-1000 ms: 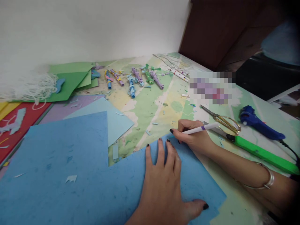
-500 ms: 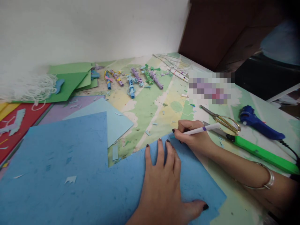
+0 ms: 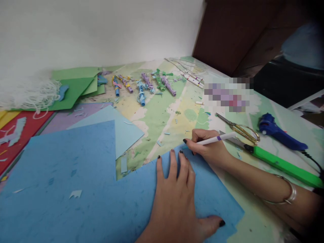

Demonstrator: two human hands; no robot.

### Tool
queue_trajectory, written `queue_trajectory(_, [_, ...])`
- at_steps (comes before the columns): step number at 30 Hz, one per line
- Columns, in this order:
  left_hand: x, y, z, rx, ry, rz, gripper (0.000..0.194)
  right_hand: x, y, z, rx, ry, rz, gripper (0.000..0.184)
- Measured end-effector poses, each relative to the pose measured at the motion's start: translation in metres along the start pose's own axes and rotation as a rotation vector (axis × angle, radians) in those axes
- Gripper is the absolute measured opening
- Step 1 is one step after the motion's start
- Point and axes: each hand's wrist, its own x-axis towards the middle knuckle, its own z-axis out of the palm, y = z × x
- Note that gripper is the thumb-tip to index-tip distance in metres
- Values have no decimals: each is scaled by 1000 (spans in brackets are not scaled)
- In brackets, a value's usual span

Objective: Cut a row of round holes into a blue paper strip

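Right hand [image 3: 215,150] has its grip pinched round the pen [image 3: 226,136]; left hand [image 3: 176,199] is spread open on the blue paper [image 3: 101,209], lower frame. If that palm slides, pen could skid imo.

The left hand [image 3: 176,199] lies palm down, its back showing; its fingers [image 3: 173,167] point forward, the little one clearly apart, the index and middle close together; its thumb [image 3: 209,224] juts out to the right; the right forearm [image 3: 255,177] slants in from the right edge; the right hand [image 3: 210,145] is closed in a writing grip, index bent, thumb pointing left; the visible nails are mostly dark.
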Motion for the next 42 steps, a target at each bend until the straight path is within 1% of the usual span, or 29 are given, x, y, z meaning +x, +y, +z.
queue_trajectory(8, [-1, -1, 0, 3, 10, 6, 104, 0, -1, -1, 54, 20, 1, 31])
queue_trajectory(16, [-1, -1, 1, 0, 11, 11, 103, 0, 1, -1, -27, -3, 0, 30])
queue_trajectory(20, [-1, -2, 1, 4, 24, 14, 102, 0, -1, -2, -27, 1, -7, 29])
queue_trajectory(28, [0, -1, 1, -2, 4, 5, 103, 1, 0, -1, -11, 21, -15, 29])
queue_trajectory(36, [-2, -1, 3, 11, 22, 6, 104, 1, 0, 0, 32, -5, -15, 30])
queue_trajectory(42, [-2, -2, 2, 12, 40, 24, 102, 1, 0, -2, 1, -17, -7, 30])
